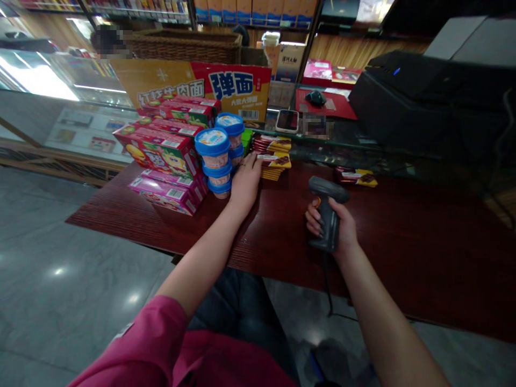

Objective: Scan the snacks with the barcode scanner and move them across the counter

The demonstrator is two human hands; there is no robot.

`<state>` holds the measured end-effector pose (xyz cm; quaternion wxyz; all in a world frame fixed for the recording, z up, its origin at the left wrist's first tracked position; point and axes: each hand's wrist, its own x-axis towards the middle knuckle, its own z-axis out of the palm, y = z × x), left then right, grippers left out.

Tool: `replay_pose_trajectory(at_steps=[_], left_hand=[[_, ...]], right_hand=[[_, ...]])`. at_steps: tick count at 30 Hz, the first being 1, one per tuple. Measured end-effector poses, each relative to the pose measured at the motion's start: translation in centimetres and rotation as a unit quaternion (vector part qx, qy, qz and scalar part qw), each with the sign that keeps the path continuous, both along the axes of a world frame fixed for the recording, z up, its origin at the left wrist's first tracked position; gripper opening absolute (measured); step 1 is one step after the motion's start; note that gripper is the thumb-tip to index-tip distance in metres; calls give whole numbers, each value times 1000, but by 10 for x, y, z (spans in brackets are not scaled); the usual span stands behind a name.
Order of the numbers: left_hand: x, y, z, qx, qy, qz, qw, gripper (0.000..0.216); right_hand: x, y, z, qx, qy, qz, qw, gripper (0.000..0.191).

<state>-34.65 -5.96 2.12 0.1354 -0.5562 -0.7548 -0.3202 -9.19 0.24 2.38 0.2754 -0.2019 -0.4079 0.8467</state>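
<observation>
My right hand point(342, 223) is wrapped round the handle of a dark grey barcode scanner point(328, 189), held above the counter with its cord hanging down. My left hand point(248, 174) reaches forward, fingers stretched out, against the left end of a stack of red and yellow chocolate-snack packets point(276, 160); some fingertips are hidden. Just left of that hand stand stacked tubs with blue lids point(212, 142). More of the same packets point(357, 177) lie apart on the right, beyond the scanner.
Red snack boxes point(161, 148) and purple boxes point(167, 191) are piled at the left of the dark red counter point(278, 236). Behind them stands a large noodle carton point(237, 88). A phone point(287, 121), a mouse point(315, 98) and a black machine point(435, 107) sit at the back.
</observation>
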Motion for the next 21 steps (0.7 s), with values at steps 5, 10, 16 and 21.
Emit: replay_pose_trajectory(at_steps=[5, 10, 16, 21], left_hand=[[22, 6, 4, -23, 50, 17, 998, 60], [30, 2, 2, -83, 127, -49, 987, 65], [24, 0, -1, -87, 96, -19, 991, 68], [31, 4, -4, -42, 64, -25, 997, 76]], right_hand=[[0, 1, 0, -3, 3, 4, 1000, 30], [1, 3, -2, -5, 4, 10, 1000, 29], [23, 21, -1, -1, -1, -35, 999, 29], [58, 51, 2, 11, -2, -80, 997, 29]])
